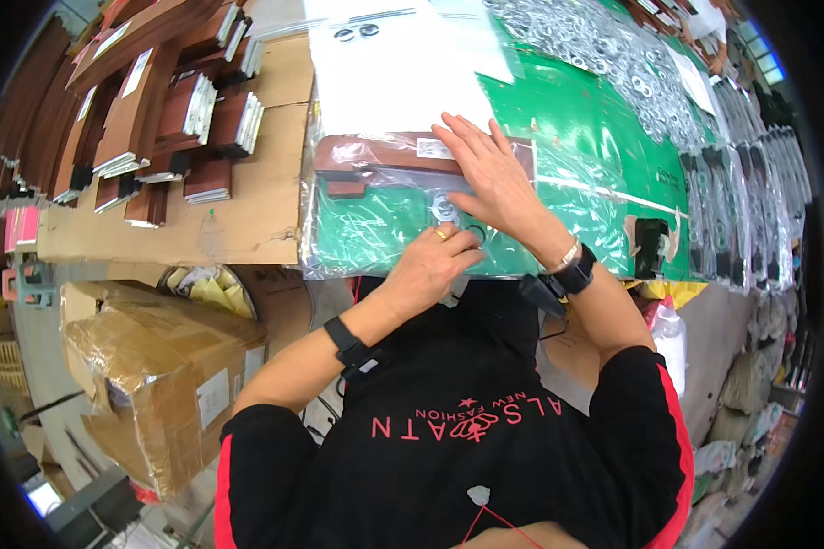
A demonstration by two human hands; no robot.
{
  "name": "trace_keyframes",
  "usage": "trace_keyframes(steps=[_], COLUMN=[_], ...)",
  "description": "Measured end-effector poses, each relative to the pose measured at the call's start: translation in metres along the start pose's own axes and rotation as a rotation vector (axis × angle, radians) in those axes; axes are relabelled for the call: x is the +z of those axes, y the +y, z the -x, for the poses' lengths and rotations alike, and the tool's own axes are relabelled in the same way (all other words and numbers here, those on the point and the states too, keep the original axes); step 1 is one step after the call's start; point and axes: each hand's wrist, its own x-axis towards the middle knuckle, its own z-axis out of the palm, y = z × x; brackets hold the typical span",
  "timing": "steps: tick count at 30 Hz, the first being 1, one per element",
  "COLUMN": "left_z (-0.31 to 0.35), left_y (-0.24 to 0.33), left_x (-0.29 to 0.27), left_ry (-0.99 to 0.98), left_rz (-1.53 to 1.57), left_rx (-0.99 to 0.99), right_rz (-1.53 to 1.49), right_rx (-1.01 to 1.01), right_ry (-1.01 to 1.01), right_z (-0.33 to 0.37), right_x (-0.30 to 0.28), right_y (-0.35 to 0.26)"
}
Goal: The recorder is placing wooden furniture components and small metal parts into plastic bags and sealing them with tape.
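A clear plastic bag [375, 224] lies flat on the green tabletop in front of me. Inside it are a long reddish-brown wooden bar [384, 154] with a white label, a small brown block [345, 188] and a few metal rings [445, 209]. My right hand [493, 178] rests on the bag over the bar's right part, fingers stretched out and holding nothing. My left hand [433, 267] is at the bag's near side, just below the rings, its fingers curled together; what they pinch is hidden.
Stacks of brown wooden bars [133, 119] stand on cardboard at the left. Beyond the bag lie white sheets [394, 82] with two dark rings. A heap of metal washers [613, 55] is far right, near packed bags [742, 201]. A taped carton [156, 384] sits lower left.
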Motion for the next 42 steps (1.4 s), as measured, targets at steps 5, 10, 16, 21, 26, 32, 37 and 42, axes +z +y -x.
trace_keyframes(steps=[5,10,16,21,26,32,37,42], left_z=[0.004,0.003,0.019,0.022,0.038,0.058,0.058,0.058], left_y=[-0.006,-0.049,-0.095,-0.074,-0.022,-0.024,-0.024,-0.025], left_x=[-0.005,-0.090,-0.114,-0.099,-0.076,-0.044,-0.041,-0.044], left_ry=[-0.002,0.212,0.017,0.208,0.106,0.071,0.106,0.091], left_rz=[0.186,-0.259,-0.219,-0.194,-0.212,-0.196,-0.218,-0.220], left_rx=[-0.083,-0.328,-0.494,-0.654,-0.325,-0.353,-0.310,-0.307], right_rz=[-0.019,-0.051,-0.118,-0.068,-0.035,0.062,0.059,0.070], right_rx=[-0.116,-0.181,-0.219,-0.146,-0.177,-0.202,-0.061,-0.025], right_ry=[-0.115,-0.105,-0.117,-0.167,-0.028,0.018,0.105,0.114], right_z=[-0.030,-0.027,-0.037,-0.037,-0.057,-0.069,-0.077,-0.073], right_x=[0.020,0.013,0.016,0.014,0.025,0.050,0.054,0.059], right_y=[0.003,0.013,0.013,0.008,-0.023,-0.029,-0.029,-0.025])
